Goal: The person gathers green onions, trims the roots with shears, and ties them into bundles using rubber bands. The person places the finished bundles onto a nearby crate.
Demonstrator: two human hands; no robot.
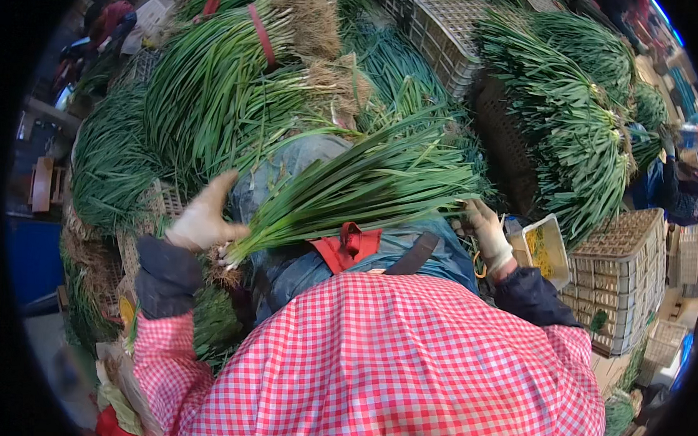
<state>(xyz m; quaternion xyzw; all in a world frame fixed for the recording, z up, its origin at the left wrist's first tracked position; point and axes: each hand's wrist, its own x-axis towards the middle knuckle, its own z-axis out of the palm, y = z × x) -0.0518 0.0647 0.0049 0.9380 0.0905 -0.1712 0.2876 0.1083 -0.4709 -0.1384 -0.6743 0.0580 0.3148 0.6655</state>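
Across my lap lies a loose bunch of green garlic-like stalks (356,183), its white root ends at the left and its leaf tips at the right. My left hand (205,217), in a pale work glove and blurred, is spread beside the root ends, thumb and fingers apart. At the other end my right hand (484,228), also gloved, has bent fingers by the leaf tips; whether they pinch a leaf I cannot tell. A yellow band (480,265) hangs just below that hand. Under the bunch, a blue-grey plastic cover (305,153) drapes my legs, with a red strap (348,247) on it.
A tub of yellow bands (539,248) is right of my right hand, by a plastic crate (612,279). Ahead lies a large bundle (215,98) tied with a red band (262,36). More stalks (577,116) are heaped at the right. Other people are in the background.
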